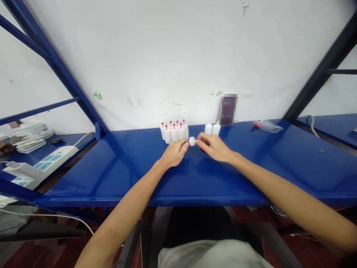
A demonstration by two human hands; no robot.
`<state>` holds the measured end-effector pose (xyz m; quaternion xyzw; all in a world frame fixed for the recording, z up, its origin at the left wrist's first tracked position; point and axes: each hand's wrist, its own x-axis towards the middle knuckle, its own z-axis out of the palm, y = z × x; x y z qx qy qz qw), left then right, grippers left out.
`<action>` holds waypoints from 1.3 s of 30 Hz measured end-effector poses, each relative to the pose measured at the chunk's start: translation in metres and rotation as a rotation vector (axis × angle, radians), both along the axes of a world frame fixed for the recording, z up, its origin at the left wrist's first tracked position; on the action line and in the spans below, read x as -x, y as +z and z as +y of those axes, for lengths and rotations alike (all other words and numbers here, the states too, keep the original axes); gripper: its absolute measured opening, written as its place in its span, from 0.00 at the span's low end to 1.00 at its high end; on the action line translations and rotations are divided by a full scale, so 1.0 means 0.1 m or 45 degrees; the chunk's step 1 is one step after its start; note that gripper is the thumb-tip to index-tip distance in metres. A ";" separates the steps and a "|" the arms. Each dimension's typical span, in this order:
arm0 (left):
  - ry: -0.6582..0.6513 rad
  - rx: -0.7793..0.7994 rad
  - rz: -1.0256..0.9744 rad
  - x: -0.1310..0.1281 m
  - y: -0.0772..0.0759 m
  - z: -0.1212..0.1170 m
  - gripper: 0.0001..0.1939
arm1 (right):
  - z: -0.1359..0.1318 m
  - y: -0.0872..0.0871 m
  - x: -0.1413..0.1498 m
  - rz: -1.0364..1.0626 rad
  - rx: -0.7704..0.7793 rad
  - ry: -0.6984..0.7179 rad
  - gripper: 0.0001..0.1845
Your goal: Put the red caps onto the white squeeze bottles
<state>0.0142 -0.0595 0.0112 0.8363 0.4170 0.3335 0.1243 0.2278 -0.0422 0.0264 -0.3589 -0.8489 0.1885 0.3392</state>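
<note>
White piece (pixel 192 141) mid-frame between hands, axis roughly sideways. Left hand (pixel 175 152) fingers pinch left end; right hand (pixel 214 147) fingers pinch right. Red-capped bottles (pixel 174 133) beyond left hand.

Premises present as a small workshop or packing station. Observed: a blue metal workbench (pixel 125 167) against a scuffed white wall (pixel 167 56), 1 long power strip (pixel 50 163) and blue metal frames (pixel 52 63).
</note>
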 end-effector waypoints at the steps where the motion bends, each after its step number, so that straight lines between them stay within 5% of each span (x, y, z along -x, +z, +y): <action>1: 0.038 -0.011 -0.005 0.01 0.00 0.01 0.22 | 0.05 0.01 -0.06 0.039 -0.024 -0.136 0.13; 4: 0.085 -0.030 -0.026 0.03 -0.01 0.02 0.23 | 0.24 0.02 -0.26 0.067 -0.042 -0.527 0.11; 7: 0.068 0.018 -0.115 0.04 -0.02 0.02 0.20 | 0.41 -0.01 -0.40 -0.058 -0.003 -0.727 0.10; 13: 0.095 0.046 -0.156 0.07 -0.02 0.04 0.13 | 0.54 -0.07 -0.38 -0.365 0.020 -0.750 0.09; 21: 0.066 -0.065 -0.062 0.01 0.01 0.00 0.14 | 0.53 -0.04 -0.34 -0.366 0.010 -0.767 0.15; 24: 0.060 -0.082 -0.070 0.01 0.00 0.00 0.15 | 0.38 0.00 -0.28 -0.290 -0.048 -0.588 0.18; 30: -0.089 -0.047 0.018 0.01 -0.01 -0.01 0.14 | 0.02 0.03 0.06 -0.343 -0.218 0.190 0.17; 34: -0.152 -0.082 0.141 0.01 -0.01 -0.02 0.14 | -0.08 0.01 0.17 -0.371 -0.227 0.352 0.19; 39: -0.079 -0.341 0.281 0.06 -0.01 -0.02 0.12 | -0.05 0.06 0.05 -0.034 0.184 0.295 0.23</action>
